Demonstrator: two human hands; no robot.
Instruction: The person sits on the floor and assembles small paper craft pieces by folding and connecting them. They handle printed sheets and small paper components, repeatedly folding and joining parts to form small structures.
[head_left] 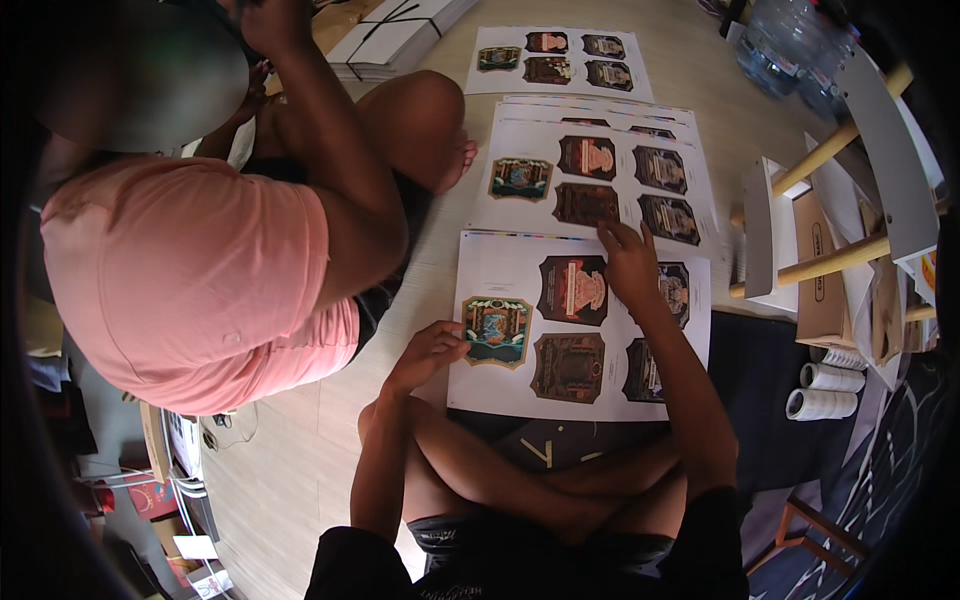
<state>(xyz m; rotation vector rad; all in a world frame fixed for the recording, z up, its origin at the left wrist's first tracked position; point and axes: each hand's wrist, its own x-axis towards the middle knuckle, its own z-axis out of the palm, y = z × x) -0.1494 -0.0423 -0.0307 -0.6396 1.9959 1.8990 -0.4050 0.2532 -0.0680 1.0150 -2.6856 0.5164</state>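
Note:
A white printed sheet (500, 390) with several dark, ornate label designs lies before my crossed legs. My left hand (428, 357) is at its left edge, fingers slightly curled and apart, with the tips beside a green and gold label print (496, 331). My right hand (631, 262) reaches over the sheet's far part, fingers apart and pointing away from me; its fingertips are by the near edge of a second printed sheet (515, 214). That sheet lies on further overlapping sheets. Whether either hand pinches paper is hard to make out.
Another printed sheet (487, 72) lies farther off. A person in a pink shirt (190, 280) sits close on my left. Behind them is a tied paper stack (385, 40). Water bottles (785, 50), a white rack with wooden bars (835, 260), a cardboard box (818, 270) and white rolls (822, 404) stand right.

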